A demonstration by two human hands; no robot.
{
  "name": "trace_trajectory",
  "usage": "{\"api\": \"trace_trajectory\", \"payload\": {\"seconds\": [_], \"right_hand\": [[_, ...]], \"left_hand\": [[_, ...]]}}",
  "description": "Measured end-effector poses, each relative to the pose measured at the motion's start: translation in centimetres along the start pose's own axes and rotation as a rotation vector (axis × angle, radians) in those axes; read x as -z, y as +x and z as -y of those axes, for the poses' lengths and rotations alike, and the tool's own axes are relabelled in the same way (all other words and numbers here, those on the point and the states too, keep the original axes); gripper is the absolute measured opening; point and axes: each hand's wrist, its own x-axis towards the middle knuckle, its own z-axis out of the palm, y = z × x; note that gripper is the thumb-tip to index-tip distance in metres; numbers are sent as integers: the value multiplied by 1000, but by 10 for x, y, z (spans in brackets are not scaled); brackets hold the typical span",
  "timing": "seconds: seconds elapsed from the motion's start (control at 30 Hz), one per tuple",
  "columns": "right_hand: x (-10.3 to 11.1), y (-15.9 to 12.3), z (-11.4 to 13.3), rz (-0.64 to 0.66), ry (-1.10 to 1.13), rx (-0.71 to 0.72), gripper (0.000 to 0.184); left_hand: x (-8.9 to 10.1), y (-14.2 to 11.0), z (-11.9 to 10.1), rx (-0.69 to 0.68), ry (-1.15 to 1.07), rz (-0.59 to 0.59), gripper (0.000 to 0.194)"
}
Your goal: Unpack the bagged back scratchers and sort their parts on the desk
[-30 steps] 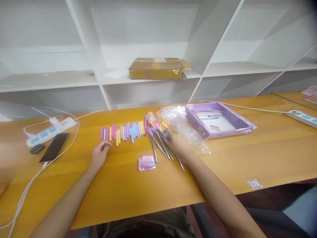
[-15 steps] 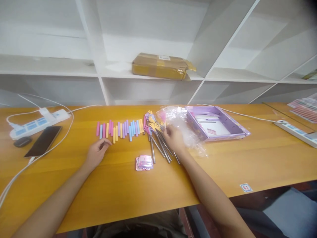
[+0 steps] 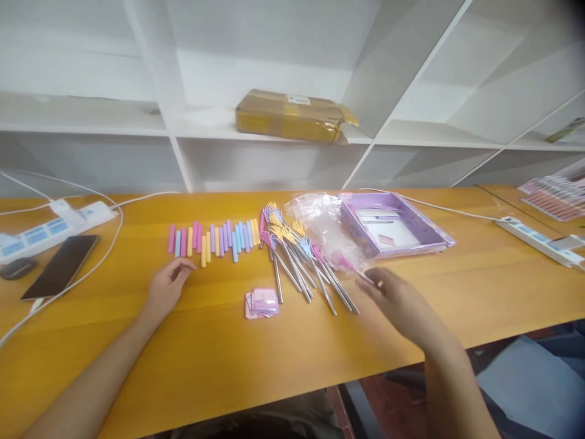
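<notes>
My right hand [image 3: 397, 302] is closed around the rod of a pink back scratcher [image 3: 343, 262], whose hand-shaped head points left over a crumpled plastic bag [image 3: 320, 214]. Several more back scratchers [image 3: 292, 259] lie in a loose pile to its left, with yellow, blue, purple and pink heads and metal rods. My left hand [image 3: 169, 285] rests on the table, fingers loosely bent and apart, holding nothing. Just beyond it runs a row of short coloured tubes [image 3: 214, 239] in pink, blue, yellow and purple. A small stack of pink cards [image 3: 262, 302] lies between my hands.
A purple box [image 3: 406, 225] with a few items inside stands behind my right hand. At left are a phone [image 3: 61, 266], a dark mouse-like object [image 3: 17, 268] and a power strip [image 3: 55, 231] with cables. Another power strip [image 3: 534, 239] lies right. A taped parcel [image 3: 292, 117] sits on the shelf.
My right hand has moved right and nearer, away from the pile, carrying the pink back scratcher. My left hand stays in about the same place. The view has shifted slightly.
</notes>
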Motion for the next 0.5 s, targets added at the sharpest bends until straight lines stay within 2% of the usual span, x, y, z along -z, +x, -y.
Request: {"api": "trace_trajectory", "payload": {"seconds": [0.07,0.17,0.23,0.37,0.5], "right_hand": [[-21,-28,-9,58,-87,-51,46],[-52,-57,-9,43,-177,-104,58],[-67,-67,-3,19,-207,-78,63],[-83,-67,10,-18,-194,-5,49],[-91,-50,21,-13,-161,35,44]], "left_hand": [[-1,1,1,5,0,-1,21],[-1,0,1,-8,11,5,21],[-1,0,-1,-29,24,10,21],[-1,-2,-8,-55,53,12,24],[-1,-4,-13,-70,61,30,24]]}}
